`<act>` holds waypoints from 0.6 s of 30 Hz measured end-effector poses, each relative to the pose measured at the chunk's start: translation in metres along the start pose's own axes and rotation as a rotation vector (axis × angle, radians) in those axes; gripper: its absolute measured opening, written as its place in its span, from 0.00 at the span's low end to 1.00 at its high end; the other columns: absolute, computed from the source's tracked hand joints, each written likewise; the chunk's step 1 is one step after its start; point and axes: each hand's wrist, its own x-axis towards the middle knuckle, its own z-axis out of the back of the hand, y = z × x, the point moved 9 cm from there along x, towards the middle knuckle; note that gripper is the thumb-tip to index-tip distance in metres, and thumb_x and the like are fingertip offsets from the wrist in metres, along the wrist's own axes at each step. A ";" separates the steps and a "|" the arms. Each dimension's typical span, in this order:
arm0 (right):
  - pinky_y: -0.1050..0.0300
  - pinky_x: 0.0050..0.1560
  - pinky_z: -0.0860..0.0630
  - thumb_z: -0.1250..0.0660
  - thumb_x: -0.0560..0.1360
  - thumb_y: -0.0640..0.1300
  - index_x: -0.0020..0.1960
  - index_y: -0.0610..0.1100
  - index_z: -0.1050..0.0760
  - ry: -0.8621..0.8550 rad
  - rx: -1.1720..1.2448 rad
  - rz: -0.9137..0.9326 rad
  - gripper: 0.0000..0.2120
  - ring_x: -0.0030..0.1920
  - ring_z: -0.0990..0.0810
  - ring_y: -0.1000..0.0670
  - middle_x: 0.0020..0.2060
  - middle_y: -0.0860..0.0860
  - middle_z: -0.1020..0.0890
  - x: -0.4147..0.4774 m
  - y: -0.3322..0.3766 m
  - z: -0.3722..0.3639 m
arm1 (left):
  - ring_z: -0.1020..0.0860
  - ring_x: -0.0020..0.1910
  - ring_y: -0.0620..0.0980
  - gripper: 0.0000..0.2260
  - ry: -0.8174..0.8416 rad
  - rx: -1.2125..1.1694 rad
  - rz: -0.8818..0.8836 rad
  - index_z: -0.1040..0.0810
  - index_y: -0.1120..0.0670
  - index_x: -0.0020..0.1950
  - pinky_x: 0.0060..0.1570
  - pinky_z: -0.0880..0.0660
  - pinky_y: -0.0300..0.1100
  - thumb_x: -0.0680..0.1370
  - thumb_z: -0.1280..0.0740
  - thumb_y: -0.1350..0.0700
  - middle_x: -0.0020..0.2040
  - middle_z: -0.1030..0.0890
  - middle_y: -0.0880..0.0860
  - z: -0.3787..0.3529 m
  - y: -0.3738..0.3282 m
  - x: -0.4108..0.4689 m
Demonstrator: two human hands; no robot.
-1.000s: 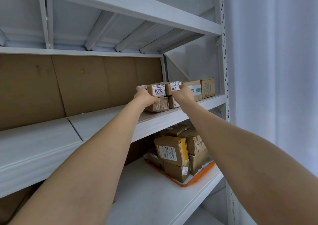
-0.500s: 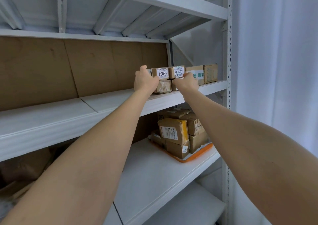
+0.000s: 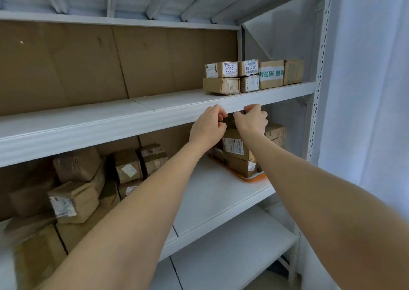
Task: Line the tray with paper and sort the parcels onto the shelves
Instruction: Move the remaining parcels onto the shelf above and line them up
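Several brown parcels stand at the right end of the upper shelf (image 3: 132,121), among them one labelled 3004 (image 3: 221,69) stacked on another (image 3: 221,85). Below, on the middle shelf (image 3: 217,196), an orange tray (image 3: 254,179) holds a stack of parcels (image 3: 236,148). My left hand (image 3: 208,125) and my right hand (image 3: 251,119) hover side by side in front of the upper shelf's edge, just above that stack. Both have curled fingers. A brown parcel top (image 3: 230,124) shows between them; whether either hand grips it is hidden.
A loose pile of brown parcels (image 3: 75,201) fills the left of the middle shelf. Brown cardboard (image 3: 88,63) backs the upper shelf. The rack's right upright (image 3: 318,68) and a white curtain (image 3: 365,90) close off the right side. A lower shelf (image 3: 232,256) lies below.
Both hands have let go of the 3004 parcel on the upper shelf and dropped down to the top of the stack in the tray. The view has tilted downward.
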 end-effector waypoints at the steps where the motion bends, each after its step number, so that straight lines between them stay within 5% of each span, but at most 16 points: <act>1: 0.50 0.56 0.28 0.34 0.75 0.46 0.61 0.47 0.31 0.021 -0.008 0.005 0.15 0.62 0.31 0.44 0.63 0.44 0.30 -0.006 -0.006 -0.005 | 0.25 0.47 0.47 0.09 0.031 0.009 0.018 0.26 0.52 0.55 0.43 0.26 0.40 0.76 0.37 0.60 0.51 0.25 0.49 -0.005 0.009 -0.009; 9: 0.53 0.56 0.28 0.34 0.77 0.48 0.63 0.49 0.29 0.201 -0.084 -0.014 0.15 0.65 0.32 0.43 0.65 0.44 0.32 -0.046 -0.041 -0.064 | 0.27 0.62 0.55 0.18 0.447 0.144 0.422 0.29 0.54 0.67 0.61 0.28 0.47 0.77 0.36 0.55 0.66 0.29 0.56 -0.037 0.121 -0.073; 18: 0.48 0.61 0.29 0.34 0.76 0.51 0.64 0.49 0.28 0.404 -0.185 -0.084 0.18 0.64 0.33 0.41 0.64 0.43 0.32 -0.086 -0.066 -0.161 | 0.28 0.64 0.55 0.16 0.419 0.222 0.605 0.28 0.58 0.67 0.55 0.30 0.42 0.79 0.38 0.59 0.67 0.27 0.57 0.019 0.227 -0.103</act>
